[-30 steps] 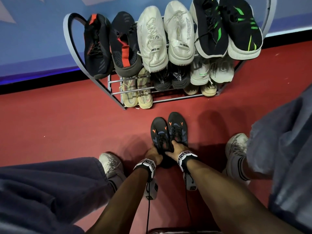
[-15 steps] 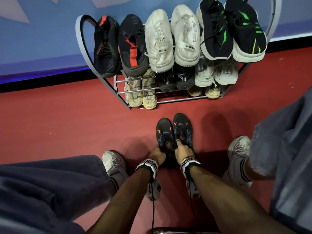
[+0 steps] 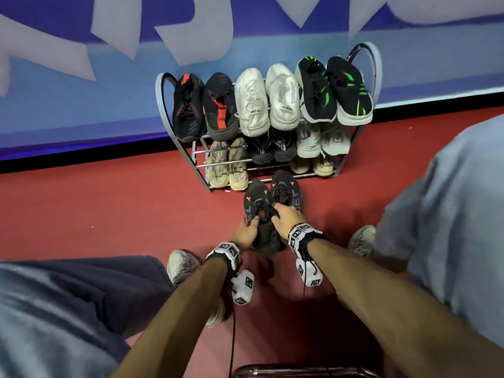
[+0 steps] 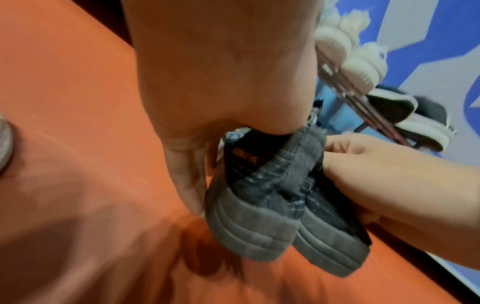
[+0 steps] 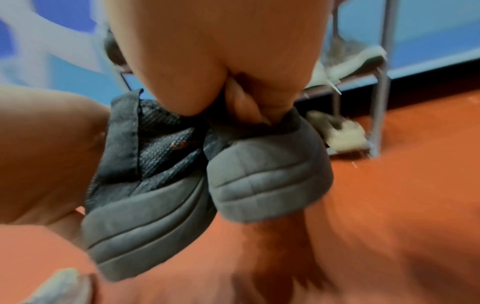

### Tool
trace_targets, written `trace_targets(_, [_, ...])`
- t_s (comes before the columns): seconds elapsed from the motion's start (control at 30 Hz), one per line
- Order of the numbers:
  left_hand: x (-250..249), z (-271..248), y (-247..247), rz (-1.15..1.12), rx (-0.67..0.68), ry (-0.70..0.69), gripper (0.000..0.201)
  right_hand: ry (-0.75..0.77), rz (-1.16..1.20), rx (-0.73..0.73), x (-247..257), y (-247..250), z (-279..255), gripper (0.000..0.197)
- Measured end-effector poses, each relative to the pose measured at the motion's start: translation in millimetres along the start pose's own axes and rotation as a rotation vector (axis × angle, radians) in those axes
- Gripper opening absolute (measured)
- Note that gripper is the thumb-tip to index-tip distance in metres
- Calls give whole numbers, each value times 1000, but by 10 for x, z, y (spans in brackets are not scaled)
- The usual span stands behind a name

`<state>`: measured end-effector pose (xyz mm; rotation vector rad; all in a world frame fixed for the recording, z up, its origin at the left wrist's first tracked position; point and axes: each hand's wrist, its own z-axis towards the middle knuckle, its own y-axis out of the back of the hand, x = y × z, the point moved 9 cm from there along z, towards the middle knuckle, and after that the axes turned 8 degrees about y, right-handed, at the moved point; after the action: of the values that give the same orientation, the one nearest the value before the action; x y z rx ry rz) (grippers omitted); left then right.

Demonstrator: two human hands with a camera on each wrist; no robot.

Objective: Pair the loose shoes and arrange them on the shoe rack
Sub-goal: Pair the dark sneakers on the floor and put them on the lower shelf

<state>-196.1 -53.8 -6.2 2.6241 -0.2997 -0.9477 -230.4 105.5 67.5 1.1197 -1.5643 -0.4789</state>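
Observation:
A pair of black knit shoes with orange marks points toe-first at the shoe rack (image 3: 163,110). My left hand (image 3: 249,227) grips the left shoe (image 3: 255,203) at its collar, thumb inside. My right hand (image 3: 281,214) grips the right shoe (image 3: 286,186) the same way. In the left wrist view the left hand (image 4: 192,164) holds the grey heel (image 4: 249,230) above the red floor. The right wrist view shows the right hand's fingers (image 5: 246,102) tucked into the other heel (image 5: 267,181). The toes sit just in front of the rack's lowest rail (image 3: 272,175).
The rack's top tier carries black-red, white and black-green pairs. Lower tiers hold beige (image 3: 227,167), black (image 3: 272,148), pale (image 3: 321,137) and tan (image 3: 313,166) pairs, with a gap low in the middle. My own grey sneakers (image 3: 181,266) (image 3: 362,240) flank the hands.
Both hands have carried the black pair forward from the floor between my feet to just in front of the rack. The heels now hang off the floor.

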Motion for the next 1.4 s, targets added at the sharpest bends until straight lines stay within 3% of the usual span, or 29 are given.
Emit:
trace_targets(0.17, [-405,-402,566,-37,-15,30,57,170,-74,90,609,500,74,27])
trace_targets(0.37, [-1057,-1007,1093,95,141,-56,27,344,-205,150,1355,1184,236,34])
trace_targets(0.5, [-1268,-1142,1382,288,158,-134,13,370,-249,184,1550,1187,323,26])
trace_targets(0.7, [-1536,-734,1478,384,7,-187,11,277,-306,171,1552,931,642,18])
trace_targets(0.77, [-1551,-565,1496,355,-38,-187,19,257,-296,162,1557,944,785,8])
trace_targets(0.9, [-1540,-269,1593,192,-112,-209,42,275,-286,101,1588,952,1019,16])
trace_targets(1.1, [-1315,395,1641,-125,-103,-151,81,233,-217,18,1650,768,1321,27])
trace_targets(1.27, [-1330,591,1751,-209,-83,-102,80,204,-98,-38,1705,552,1510,18])
trace_targets(1.4, [-1434,547,1863,-246,-73,-120,74,152,-34,-76,1718,508,1663,29])
